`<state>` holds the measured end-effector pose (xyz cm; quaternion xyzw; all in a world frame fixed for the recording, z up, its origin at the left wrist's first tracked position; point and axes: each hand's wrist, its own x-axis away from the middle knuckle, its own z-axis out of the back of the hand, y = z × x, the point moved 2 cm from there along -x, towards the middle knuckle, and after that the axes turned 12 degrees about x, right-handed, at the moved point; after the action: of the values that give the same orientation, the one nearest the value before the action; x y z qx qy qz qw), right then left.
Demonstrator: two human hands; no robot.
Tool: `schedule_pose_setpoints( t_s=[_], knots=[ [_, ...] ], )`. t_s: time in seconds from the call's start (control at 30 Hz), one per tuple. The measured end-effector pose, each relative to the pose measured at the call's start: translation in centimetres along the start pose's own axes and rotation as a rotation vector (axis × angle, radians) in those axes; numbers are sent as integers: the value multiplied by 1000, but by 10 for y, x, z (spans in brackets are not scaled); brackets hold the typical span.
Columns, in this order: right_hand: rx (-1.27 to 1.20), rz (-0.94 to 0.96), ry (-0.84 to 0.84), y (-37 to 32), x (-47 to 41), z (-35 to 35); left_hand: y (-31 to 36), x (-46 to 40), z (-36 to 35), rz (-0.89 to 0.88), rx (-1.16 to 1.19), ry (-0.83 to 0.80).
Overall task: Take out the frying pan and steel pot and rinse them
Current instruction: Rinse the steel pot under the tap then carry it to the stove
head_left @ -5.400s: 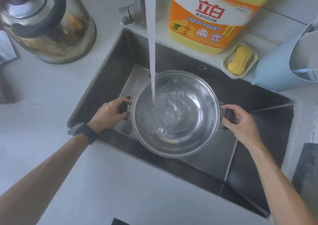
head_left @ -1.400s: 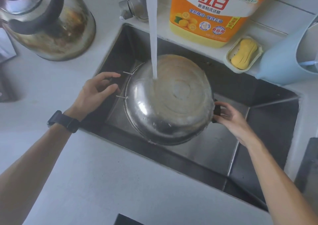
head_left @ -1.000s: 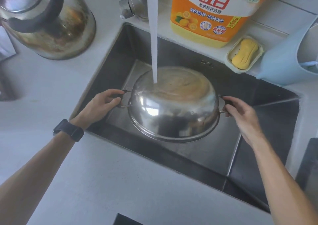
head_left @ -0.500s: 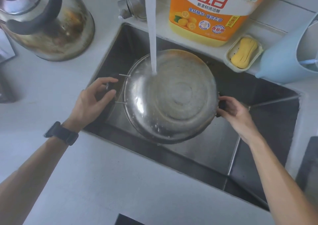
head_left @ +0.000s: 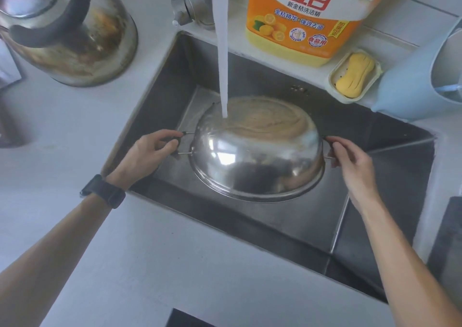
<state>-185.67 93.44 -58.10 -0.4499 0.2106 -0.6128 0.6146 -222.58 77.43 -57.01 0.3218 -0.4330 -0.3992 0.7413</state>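
The steel pot point(head_left: 257, 161) hangs upside down over the sink point(head_left: 312, 226), its discoloured base facing up and away from me. A stream of tap water point(head_left: 223, 64) lands on the base near its left side. My left hand point(head_left: 147, 155) grips the pot's left black handle. My right hand point(head_left: 350, 161) grips the right handle. No frying pan is in view.
A faucet point(head_left: 192, 6) stands behind the sink. A stained steel kettle point(head_left: 67, 31) sits on the counter at the left. Behind the sink are an orange detergent jug point(head_left: 307, 19), a soap dish with yellow soap point(head_left: 353, 76), and a light blue container point(head_left: 412, 76).
The pot was turned over from mouth up to base up. In the last half second it tipped so its base faces away from me, and both hands closed round the handles.
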Motion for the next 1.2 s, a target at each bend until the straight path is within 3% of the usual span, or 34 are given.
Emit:
schedule_pose_setpoints(
  t_s=[0.27,0.8,1.2],
  knots=[
    [48,82,-3,-9,4,10,-10,3,-11,14,-26,-53],
    [-9,-23,-168,6,-8,-32,37,2,30,-222,68,282],
    [29,75,-25,-10,-9,-14,11,11,9,-42,-209,49]
  ],
)
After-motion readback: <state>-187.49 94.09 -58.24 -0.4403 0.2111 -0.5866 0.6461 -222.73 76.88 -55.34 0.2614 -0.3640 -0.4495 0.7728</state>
